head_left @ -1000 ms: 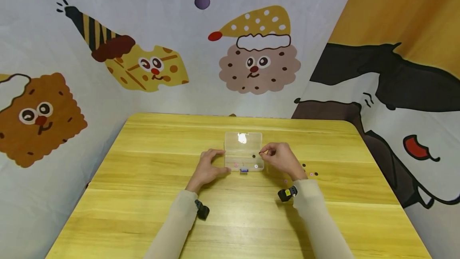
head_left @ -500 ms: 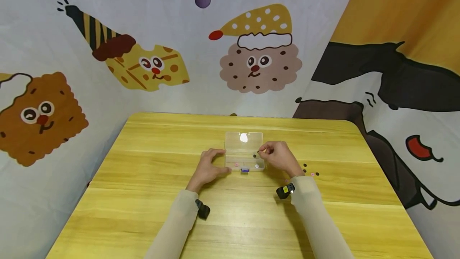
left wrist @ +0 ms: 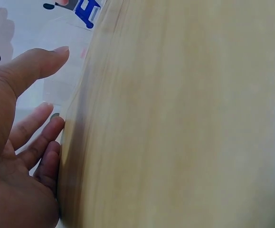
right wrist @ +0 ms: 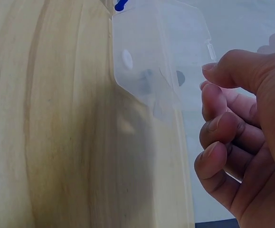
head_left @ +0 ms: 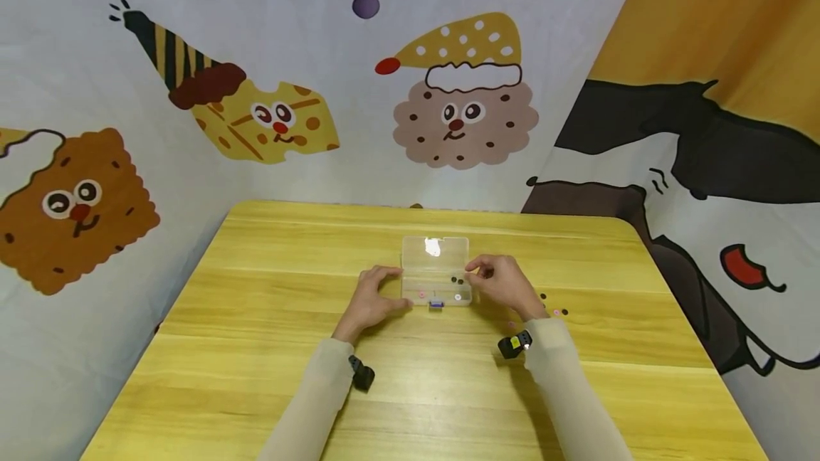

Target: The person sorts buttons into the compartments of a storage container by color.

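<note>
"Where does the clear box [head_left: 435, 280] lie?"

"On the tabletop [head_left: 256, 347]. Your left hand [head_left: 371, 297] spreads its thumb and fingers at the box's left edge; your right hand [head_left: 505, 280], fingers loosely bent and holding nothing, is just beside its right edge."

"And how does it look?"

"Lid [head_left: 416, 256] open, blue latch [head_left: 436, 304] in front, two dark discs [head_left: 454, 279], a pink disc [head_left: 421, 294] and a white disc [head_left: 458, 297] inside."
</note>
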Action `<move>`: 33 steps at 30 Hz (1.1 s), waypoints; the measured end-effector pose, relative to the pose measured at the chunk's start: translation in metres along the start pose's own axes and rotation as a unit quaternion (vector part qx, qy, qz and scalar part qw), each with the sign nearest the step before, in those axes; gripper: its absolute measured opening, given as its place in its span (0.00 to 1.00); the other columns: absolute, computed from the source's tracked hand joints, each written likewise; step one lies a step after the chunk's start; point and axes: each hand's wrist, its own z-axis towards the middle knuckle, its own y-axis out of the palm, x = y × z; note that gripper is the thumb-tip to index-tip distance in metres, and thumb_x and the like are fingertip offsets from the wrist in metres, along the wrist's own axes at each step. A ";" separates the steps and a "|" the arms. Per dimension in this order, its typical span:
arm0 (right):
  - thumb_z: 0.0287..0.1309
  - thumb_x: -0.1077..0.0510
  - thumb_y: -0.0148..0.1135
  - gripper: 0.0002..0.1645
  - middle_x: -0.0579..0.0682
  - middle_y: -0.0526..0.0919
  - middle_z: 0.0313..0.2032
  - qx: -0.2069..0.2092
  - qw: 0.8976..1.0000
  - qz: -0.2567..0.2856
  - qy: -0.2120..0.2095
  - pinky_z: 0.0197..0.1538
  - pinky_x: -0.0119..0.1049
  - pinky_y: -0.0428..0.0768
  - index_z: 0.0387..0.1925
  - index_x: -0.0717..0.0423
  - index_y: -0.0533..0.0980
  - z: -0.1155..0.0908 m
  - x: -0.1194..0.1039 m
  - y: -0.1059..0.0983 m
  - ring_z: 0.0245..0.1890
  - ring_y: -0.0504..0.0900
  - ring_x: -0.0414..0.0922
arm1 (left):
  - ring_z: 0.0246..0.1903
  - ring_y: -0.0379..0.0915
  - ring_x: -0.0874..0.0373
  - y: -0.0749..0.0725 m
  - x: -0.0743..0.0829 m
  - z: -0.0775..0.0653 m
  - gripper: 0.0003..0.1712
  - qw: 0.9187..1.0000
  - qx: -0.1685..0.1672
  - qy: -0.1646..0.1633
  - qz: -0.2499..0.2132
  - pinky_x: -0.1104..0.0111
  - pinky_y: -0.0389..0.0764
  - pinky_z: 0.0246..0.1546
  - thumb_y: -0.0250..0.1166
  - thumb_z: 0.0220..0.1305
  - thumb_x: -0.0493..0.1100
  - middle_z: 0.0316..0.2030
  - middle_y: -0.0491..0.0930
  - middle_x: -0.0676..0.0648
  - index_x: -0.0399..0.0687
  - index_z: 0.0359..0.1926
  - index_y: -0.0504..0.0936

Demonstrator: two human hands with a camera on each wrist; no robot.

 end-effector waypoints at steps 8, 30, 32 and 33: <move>0.65 0.53 0.67 0.10 0.47 0.82 0.28 0.008 1.000 -0.005 -0.007 0.28 0.32 0.74 0.44 0.52 0.85 -0.011 0.012 -0.008 0.26 0.75 0.43 | 0.68 0.60 0.48 0.002 -0.002 0.001 0.39 1.000 -0.001 -0.002 -0.006 0.46 0.64 0.73 0.82 0.51 0.48 0.65 0.75 0.49 0.54 0.65 0.78; 0.66 0.54 0.68 0.15 0.46 0.82 0.28 0.023 0.999 -0.032 -0.006 0.27 0.33 0.76 0.50 0.57 0.83 -0.052 0.050 -0.043 0.23 0.76 0.41 | 0.67 0.61 0.48 0.003 -0.002 0.000 0.40 1.000 -0.002 -0.001 -0.010 0.45 0.65 0.71 0.82 0.51 0.49 0.62 0.76 0.51 0.55 0.66 0.78; 0.66 0.54 0.68 0.16 0.46 0.82 0.28 0.025 0.999 -0.033 0.000 0.28 0.32 0.76 0.51 0.57 0.83 -0.055 0.054 -0.045 0.23 0.77 0.41 | 0.67 0.61 0.48 0.003 -0.002 -0.001 0.40 1.000 -0.002 0.000 -0.011 0.45 0.65 0.71 0.82 0.51 0.49 0.62 0.76 0.51 0.55 0.65 0.78; 0.66 0.54 0.68 0.16 0.46 0.82 0.28 0.027 0.999 -0.035 0.002 0.28 0.32 0.77 0.51 0.57 0.83 -0.057 0.056 -0.045 0.24 0.77 0.41 | 0.67 0.61 0.48 0.003 -0.001 -0.001 0.40 1.000 -0.002 0.000 -0.012 0.45 0.65 0.71 0.82 0.51 0.49 0.62 0.77 0.51 0.55 0.65 0.78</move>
